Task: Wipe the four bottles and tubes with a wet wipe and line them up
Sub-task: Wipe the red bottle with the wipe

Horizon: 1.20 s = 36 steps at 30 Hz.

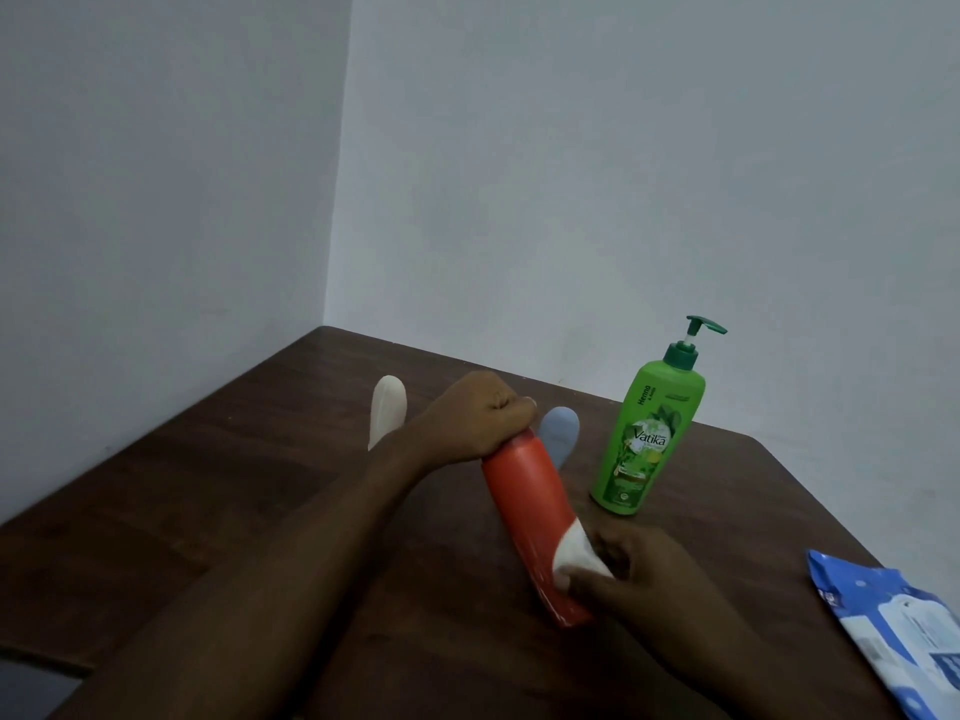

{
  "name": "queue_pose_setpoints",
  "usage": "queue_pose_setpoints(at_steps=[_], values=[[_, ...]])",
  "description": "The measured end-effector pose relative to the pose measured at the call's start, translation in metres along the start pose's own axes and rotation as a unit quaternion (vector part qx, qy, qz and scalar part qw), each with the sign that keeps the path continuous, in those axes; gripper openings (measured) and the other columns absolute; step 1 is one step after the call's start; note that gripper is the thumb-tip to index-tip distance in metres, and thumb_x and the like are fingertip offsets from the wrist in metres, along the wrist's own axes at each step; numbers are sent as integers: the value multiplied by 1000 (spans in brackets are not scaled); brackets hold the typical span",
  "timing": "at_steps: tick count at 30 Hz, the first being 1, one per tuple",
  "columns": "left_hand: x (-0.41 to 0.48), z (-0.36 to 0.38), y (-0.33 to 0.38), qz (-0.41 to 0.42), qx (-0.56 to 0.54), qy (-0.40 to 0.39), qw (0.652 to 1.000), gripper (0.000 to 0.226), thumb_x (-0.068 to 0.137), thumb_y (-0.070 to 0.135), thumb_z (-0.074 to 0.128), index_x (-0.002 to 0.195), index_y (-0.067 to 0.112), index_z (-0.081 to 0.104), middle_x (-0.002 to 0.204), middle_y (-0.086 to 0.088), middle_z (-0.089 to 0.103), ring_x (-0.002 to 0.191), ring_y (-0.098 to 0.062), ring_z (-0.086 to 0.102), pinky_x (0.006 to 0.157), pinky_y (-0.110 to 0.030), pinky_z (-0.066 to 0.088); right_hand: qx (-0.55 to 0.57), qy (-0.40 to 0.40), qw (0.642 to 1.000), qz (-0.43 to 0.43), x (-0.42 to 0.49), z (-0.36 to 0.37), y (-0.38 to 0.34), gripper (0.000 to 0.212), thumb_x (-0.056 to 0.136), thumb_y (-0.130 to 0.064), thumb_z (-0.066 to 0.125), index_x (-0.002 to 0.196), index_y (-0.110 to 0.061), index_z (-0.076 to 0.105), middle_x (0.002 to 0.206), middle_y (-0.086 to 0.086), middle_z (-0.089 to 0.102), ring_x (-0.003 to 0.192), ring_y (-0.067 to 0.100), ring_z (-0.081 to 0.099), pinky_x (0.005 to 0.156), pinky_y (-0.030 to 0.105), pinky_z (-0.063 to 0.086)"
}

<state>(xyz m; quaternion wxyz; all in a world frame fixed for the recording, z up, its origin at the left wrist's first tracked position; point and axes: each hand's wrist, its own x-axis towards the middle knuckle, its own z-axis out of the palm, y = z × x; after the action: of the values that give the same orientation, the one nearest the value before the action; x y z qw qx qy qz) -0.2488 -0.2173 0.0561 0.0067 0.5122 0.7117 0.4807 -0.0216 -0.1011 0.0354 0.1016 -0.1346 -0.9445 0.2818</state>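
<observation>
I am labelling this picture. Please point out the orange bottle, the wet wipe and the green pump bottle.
orange bottle [524, 501]: head view, middle of its body.
wet wipe [573, 556]: head view, white fold on the bottle.
green pump bottle [647, 441]: head view, front label.

Dark wood table [208, 485] against 2 grey walls [571, 174]; blue-white packet [893, 631] at right edge.

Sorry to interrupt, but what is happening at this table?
A person is wiping the orange bottle: the left hand grips its top end while the right hand holds a white wet wipe against its lower part. The green pump bottle stands upright beside it; a white tube and a blue tube sit behind.
</observation>
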Motion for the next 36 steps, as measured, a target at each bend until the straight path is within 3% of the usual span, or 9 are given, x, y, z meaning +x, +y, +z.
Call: queue_pose_setpoints(at_steps=[2,5,8,13,19,24,29,33,36], values=[[0,0,0,-4,0,2,1000,52,95,25,54,50,12,31,48,-3,29,46,-14,27,49,-35,25,-55,-24,998,16,-9,-1,9,33,78,-52,76,109,-41,70,100,-24,74,89,-9,67,81,15,53],[1,1,1,-3,0,3,1000,51,94,25,53,49,13,32,49,-5,30,46,-15,27,50,-37,26,-94,-36,994,30,-17,-3,9,39,82,-47,77,115,-52,57,98,-31,65,86,-17,62,77,5,47],[2,2,3,5,-5,0,1000,52,95,24,53,50,13,31,49,-4,29,46,-16,26,50,-37,25,-78,-4,997,20,-13,-2,5,25,81,-46,77,103,-38,71,94,-18,74,86,-7,67,78,22,55],[1,6,11,41,-2,20,999,55,100,23,54,53,0,36,48,-11,34,45,-15,31,50,-41,30,34,68,997,4,19,-1,-24,23,83,-41,79,101,-30,70,92,-11,76,81,-1,71,77,32,61],[0,3,4,113,30,99,988,52,99,31,52,50,14,45,44,2,44,42,-12,41,48,-23,32,70,105,992,-20,42,0,-33,25,85,-40,77,107,-31,70,94,-9,76,82,4,72,80,41,62],[0,4,2,139,55,114,982,53,98,26,54,48,23,36,41,7,37,41,-13,40,48,-15,24,-11,69,998,4,24,1,-13,22,84,-43,76,101,-31,68,91,-10,74,80,2,70,77,37,60],[3,5,0,148,77,122,978,52,96,27,53,49,20,31,42,5,32,40,-15,33,47,-21,20,-39,-18,998,52,3,-6,7,25,78,-47,78,100,-35,71,93,-14,76,81,-2,70,80,36,59],[3,6,1,131,-27,55,990,43,95,26,54,55,9,53,51,-4,52,50,-12,46,53,-32,39,-28,-11,999,44,3,-6,5,38,72,-57,75,100,-33,71,94,-12,76,82,1,71,81,38,59],[-2,8,14,83,-222,-30,971,34,94,20,50,83,-4,71,84,-9,74,87,-21,69,84,-34,55,84,-13,996,23,12,1,-3,30,78,-45,80,101,-27,72,95,-4,77,86,10,74,84,43,60]])
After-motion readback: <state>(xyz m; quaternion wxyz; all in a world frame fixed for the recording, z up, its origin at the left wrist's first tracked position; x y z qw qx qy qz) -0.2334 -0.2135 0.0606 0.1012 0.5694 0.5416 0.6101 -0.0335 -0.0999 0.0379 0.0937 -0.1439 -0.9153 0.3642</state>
